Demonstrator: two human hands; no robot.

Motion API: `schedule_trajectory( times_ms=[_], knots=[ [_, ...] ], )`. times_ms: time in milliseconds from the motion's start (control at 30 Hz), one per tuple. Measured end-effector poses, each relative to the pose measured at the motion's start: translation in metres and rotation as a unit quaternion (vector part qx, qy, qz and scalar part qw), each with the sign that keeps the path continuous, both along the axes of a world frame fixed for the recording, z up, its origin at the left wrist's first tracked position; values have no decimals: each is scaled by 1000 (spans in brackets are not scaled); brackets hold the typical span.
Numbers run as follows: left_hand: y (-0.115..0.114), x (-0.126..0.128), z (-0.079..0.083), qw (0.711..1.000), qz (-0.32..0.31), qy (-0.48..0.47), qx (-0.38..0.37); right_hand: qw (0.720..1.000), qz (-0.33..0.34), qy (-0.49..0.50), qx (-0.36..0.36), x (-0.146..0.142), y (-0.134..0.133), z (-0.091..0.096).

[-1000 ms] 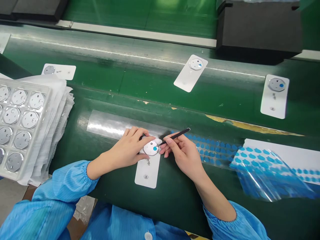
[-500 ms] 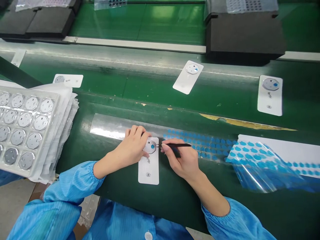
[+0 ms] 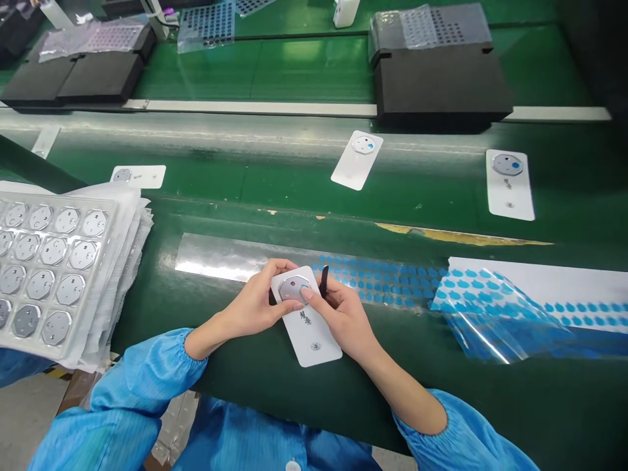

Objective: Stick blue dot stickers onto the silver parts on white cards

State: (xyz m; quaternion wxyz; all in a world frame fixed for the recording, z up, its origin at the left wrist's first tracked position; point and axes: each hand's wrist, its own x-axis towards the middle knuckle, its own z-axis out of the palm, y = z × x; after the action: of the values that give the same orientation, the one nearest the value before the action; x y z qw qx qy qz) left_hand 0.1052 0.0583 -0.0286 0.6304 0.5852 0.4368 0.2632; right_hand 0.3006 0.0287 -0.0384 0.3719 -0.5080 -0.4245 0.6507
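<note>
Both hands meet over a white card [image 3: 310, 333] on the green bench. An octagonal metal disc [image 3: 292, 287] sits at the card's top end. My left hand [image 3: 261, 302] grips the card's upper left edge beside the disc. My right hand [image 3: 343, 316] holds black tweezers [image 3: 324, 280], their end sticking up, while its forefinger presses on the disc's right side. The card is turned at an angle. Just right of my hands lies a clear strip of small blue round stickers [image 3: 387, 282].
A clear tray of metal discs [image 3: 44, 268] rests on a stack of trays at the left. Three more cards with discs lie on the belt [image 3: 356, 159] [image 3: 509, 184] [image 3: 138, 176]. A curled sticker sheet [image 3: 495, 314] is at right. Black blocks [image 3: 441, 85] stand beyond the belt.
The tweezers' tip has left the disc and the tool now points upward in my right hand. My right forefinger has come down onto the disc, and the card has rotated.
</note>
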Motion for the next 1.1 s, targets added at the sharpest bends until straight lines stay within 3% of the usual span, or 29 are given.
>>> schedule_trajectory(
  times_ms=[133, 233, 400, 700, 833, 933, 1033, 1100],
  knots=[
    [-8, 4, 0, 999, -4, 15, 50, 999, -37, -30, 9, -2, -3, -5],
    [-6, 5, 2, 998, 43, -41, -20, 999, -43, -19, 13, -5, -4, -4],
    [2, 7, 1, 964, 179, -156, -121, 999, -8, 39, 24, -11, -7, -3],
    [-5, 19, 3, 920, 260, -242, -166, 994, 25, -19, 108, -21, -15, -16],
    [6, 8, 7, 893, 353, -252, -122, 977, 65, -94, 177, -24, -18, -12],
    [19, -2, 3, 884, 379, -259, -92, 979, 66, -93, 169, -29, -15, -8],
    [31, -15, -7, 897, 357, -259, -34, 984, 7, -83, 159, -29, 14, 0],
    [42, -27, -13, 922, 344, -162, 71, 982, -53, -81, 163, -23, 51, 7]
  ],
)
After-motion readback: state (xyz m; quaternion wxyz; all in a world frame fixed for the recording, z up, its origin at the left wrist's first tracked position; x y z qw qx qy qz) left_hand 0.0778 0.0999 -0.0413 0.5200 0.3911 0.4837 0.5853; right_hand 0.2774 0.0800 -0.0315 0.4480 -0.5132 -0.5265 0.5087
